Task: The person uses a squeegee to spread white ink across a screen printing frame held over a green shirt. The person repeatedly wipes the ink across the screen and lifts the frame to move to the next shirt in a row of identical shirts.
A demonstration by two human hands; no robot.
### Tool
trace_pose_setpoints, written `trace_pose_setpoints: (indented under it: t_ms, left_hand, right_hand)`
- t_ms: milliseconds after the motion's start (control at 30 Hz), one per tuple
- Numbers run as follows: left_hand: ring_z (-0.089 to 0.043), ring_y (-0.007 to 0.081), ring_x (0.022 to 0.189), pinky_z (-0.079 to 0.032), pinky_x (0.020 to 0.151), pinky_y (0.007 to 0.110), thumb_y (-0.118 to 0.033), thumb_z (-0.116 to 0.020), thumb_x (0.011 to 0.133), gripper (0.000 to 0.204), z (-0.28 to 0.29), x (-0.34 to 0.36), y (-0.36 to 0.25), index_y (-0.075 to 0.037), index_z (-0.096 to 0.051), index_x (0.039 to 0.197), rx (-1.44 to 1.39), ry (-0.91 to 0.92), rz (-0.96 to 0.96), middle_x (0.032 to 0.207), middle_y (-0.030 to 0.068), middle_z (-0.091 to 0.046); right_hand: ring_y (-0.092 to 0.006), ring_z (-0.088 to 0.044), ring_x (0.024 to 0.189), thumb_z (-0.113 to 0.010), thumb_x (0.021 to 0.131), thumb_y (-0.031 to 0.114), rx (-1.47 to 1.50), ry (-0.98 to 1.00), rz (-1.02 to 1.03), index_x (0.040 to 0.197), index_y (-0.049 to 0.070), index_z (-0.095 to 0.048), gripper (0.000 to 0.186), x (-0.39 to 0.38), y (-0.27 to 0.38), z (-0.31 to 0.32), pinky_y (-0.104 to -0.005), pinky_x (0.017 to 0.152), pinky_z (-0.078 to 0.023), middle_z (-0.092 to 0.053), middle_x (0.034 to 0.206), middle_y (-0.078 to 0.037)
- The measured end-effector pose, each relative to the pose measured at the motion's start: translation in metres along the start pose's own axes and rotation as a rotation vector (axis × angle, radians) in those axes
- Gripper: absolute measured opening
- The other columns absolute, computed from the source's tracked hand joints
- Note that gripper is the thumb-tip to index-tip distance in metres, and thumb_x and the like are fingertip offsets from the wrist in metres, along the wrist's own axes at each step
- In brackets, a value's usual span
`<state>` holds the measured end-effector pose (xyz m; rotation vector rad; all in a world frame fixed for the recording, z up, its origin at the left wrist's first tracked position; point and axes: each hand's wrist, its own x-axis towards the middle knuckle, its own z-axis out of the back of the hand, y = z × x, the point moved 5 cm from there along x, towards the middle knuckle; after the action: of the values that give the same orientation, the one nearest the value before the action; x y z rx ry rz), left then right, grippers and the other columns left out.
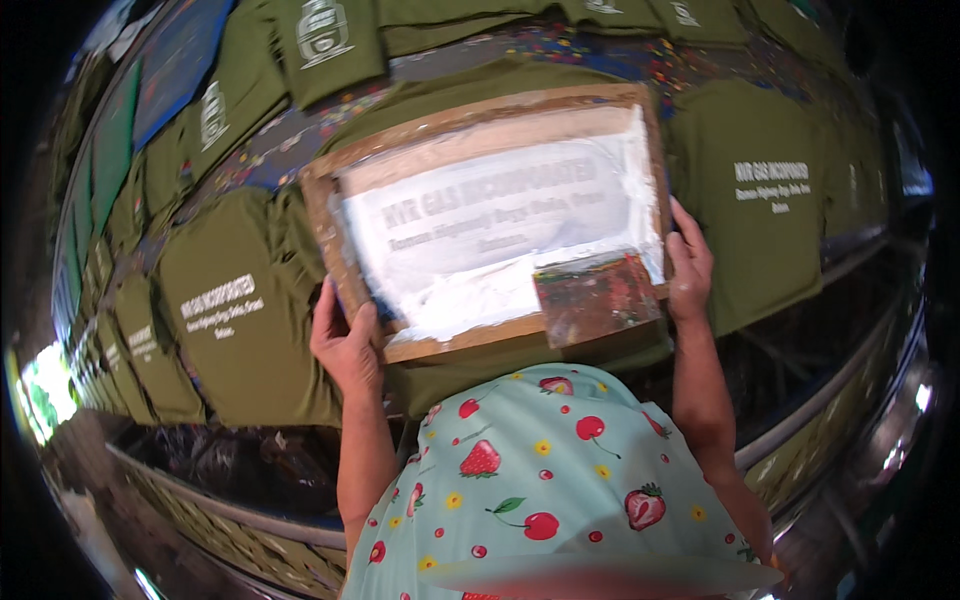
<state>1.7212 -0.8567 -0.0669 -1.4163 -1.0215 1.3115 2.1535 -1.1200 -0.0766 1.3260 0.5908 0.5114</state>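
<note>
Both hands grip a wooden-framed printing screen (490,190) that lies over an olive T-shirt (440,380): my left hand (348,340) on the lower left side of the frame, my right hand (690,270) on the right side. White ink coats the mesh, with stencilled lettering showing through. A paint-stained squeegee-like board (594,300) rests at the screen's lower right, over the wooden edge. The shirt under the screen is mostly hidden.
Several olive T-shirts with white print (230,370) (750,230) lie along a long, paint-speckled table (270,150), with folded ones along the back. A blue board (175,60) is at the back left. A rail (790,420) runs below the front edge.
</note>
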Motion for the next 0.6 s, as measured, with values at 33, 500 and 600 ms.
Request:
trace_pose_setpoints:
  t_ms: [33,500,600]
  left_hand:
    - [-0.07,0.0203,0.124,-0.055,0.109,0.034,0.014,-0.078,0.089,0.069,-0.0004,0.0005,-0.0001,0.01,-0.058,0.154,-0.004,-0.004,-0.016,0.146,0.0155,-0.068]
    - [-0.069,0.0188,0.125,-0.054,0.11,0.033,0.015,-0.077,0.089,0.068,-0.0017,0.0021,-0.0019,0.01,-0.058,0.154,-0.084,0.026,0.028,0.145,0.0149,-0.07]
    - [-0.069,0.0186,0.125,-0.054,0.11,0.033,0.014,-0.077,0.089,0.068,-0.0019,0.0023,-0.002,0.009,-0.059,0.154,-0.073,0.025,0.023,0.145,0.0144,-0.07]
  right_hand:
    - [-0.0226,-0.055,0.145,-0.055,0.114,0.013,-0.046,-0.029,-0.009,0.159,-0.008,-0.054,0.05,0.0015,-0.0016,0.0019,-0.0367,0.126,-0.037,-0.059,0.16,-0.016]
    - [-0.0213,-0.06,0.138,-0.052,0.115,0.009,0.043,-0.005,-0.016,0.16,-0.009,-0.052,0.049,0.0033,-0.0029,0.0049,-0.0349,0.122,-0.042,-0.061,0.156,-0.017]
    - [-0.0211,-0.061,0.137,-0.053,0.115,0.01,0.066,0.003,-0.016,0.16,-0.009,-0.052,0.049,0.0024,-0.0002,0.0034,-0.0346,0.121,-0.043,-0.062,0.155,-0.017]
